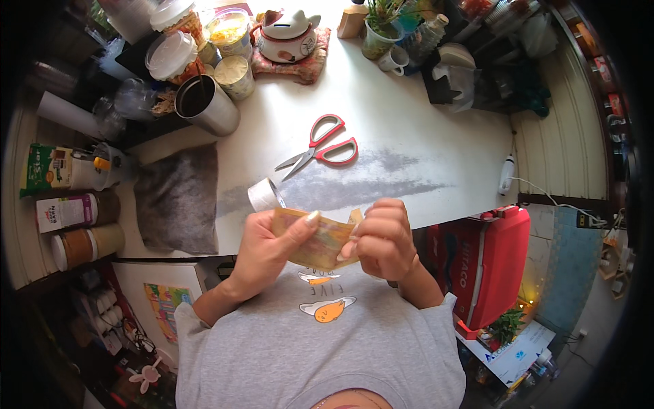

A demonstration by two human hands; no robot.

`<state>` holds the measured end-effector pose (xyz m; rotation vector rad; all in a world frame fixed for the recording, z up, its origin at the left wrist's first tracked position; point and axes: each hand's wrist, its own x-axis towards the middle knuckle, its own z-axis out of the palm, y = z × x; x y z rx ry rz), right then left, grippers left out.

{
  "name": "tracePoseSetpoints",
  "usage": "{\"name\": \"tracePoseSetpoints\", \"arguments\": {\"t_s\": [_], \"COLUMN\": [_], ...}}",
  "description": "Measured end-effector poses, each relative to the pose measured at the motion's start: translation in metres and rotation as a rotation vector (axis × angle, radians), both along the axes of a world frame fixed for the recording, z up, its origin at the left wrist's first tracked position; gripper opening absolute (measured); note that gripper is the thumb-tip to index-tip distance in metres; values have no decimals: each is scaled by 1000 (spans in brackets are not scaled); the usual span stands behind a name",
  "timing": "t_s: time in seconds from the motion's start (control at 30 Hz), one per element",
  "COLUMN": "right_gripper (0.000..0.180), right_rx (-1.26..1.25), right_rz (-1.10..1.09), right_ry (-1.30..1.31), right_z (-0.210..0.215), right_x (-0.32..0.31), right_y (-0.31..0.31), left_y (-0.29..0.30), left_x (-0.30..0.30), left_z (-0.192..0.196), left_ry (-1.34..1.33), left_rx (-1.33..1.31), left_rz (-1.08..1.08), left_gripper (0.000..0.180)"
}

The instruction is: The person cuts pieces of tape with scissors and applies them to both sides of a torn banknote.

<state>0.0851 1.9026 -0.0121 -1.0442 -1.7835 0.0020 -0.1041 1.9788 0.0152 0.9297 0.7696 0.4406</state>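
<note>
In front of my chest I hold a thin, yellowish printed slip of paper, banknote-like in look, tilted between both hands. My left hand grips its left end, with the thumb lying flat over the front. At the other end, my right hand has its fingers curled and pinches the slip's right edge. A small corner of the same yellowish colour sticks up beside the right fingers. Just beyond the slip lies a roll of tape on its side. Farther out, scissors with red and grey handles rest on the table, blades partly spread.
The white table has grey worn patches. A dark cloth lies at its left. Along the back stand a metal cup, lidded tubs, a cat-shaped ceramic figure and a white mug. A red cooler box stands at the right.
</note>
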Motion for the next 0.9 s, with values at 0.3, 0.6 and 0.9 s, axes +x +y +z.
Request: {"name": "tracePoseSetpoints", "arguments": {"t_s": [0.3, 0.6, 0.9], "right_gripper": [26, 19, 15], "right_rx": [-348, -346, -117], "right_rz": [-16, -30, -75], "right_ry": [227, 285, 99], "right_z": [17, 14, 7], "right_x": [-2, -3, -6], "right_y": [3, 2, -1], "left_y": [-1, 0, -3], "left_x": [-2, -2, -2], "left_z": [5, 9, 3], "left_ry": [41, 2, -21], "left_rx": [102, 54, -9], "left_rz": [-89, -146, -72], "left_gripper": [31, 28, 24]}}
